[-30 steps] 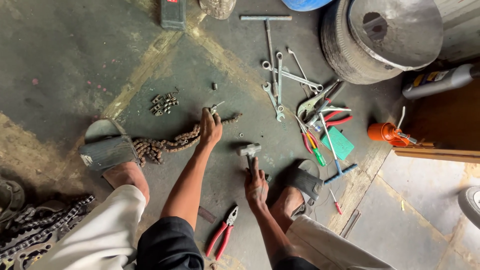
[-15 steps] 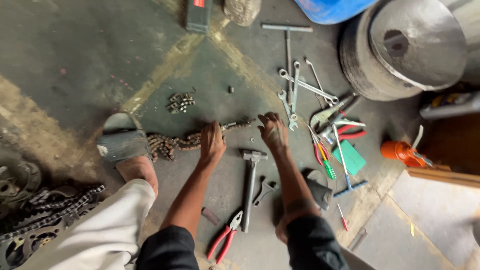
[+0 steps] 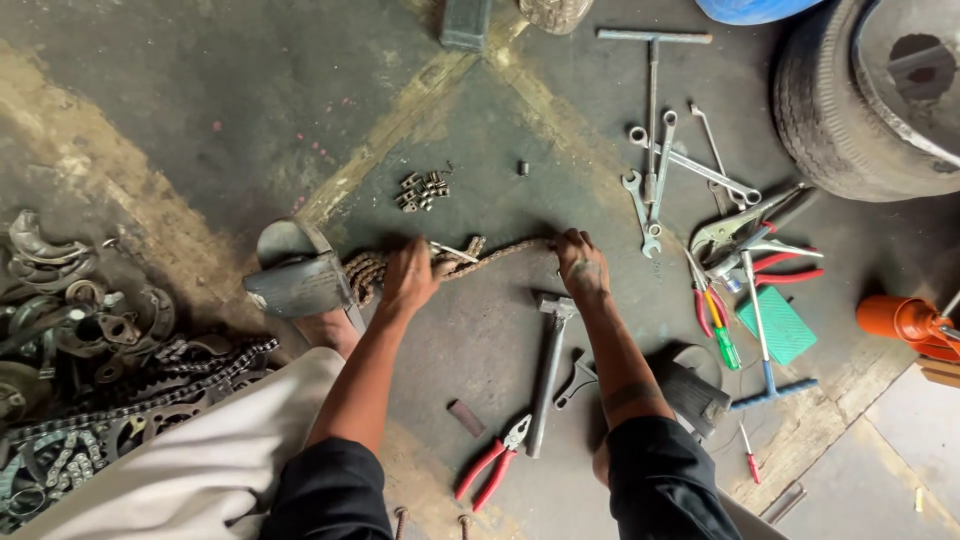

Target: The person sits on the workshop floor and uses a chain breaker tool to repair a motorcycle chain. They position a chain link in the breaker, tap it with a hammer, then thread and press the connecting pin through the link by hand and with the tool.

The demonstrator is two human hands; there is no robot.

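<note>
Since the earlier frame, right hand [image 3: 582, 268] has left the grey steel hammer [image 3: 548, 368] and now, like left hand [image 3: 408, 278], is clamped on the rusty, knobbly roller chain [image 3: 500, 252] stretched across bare oily concrete floor [image 3: 200, 120].

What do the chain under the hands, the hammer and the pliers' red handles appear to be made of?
Chain: metal, probably steel; dull brown, rusty or greasy links.
Hammer: all metal apparently; grey head and shaft alike.
Pliers' red handles: likely plastic or rubber sleeves; smooth red.

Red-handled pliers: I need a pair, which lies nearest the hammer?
The red-handled pliers beside the hammer handle's lower end; the other pair lies right, among the wrenches.
</note>
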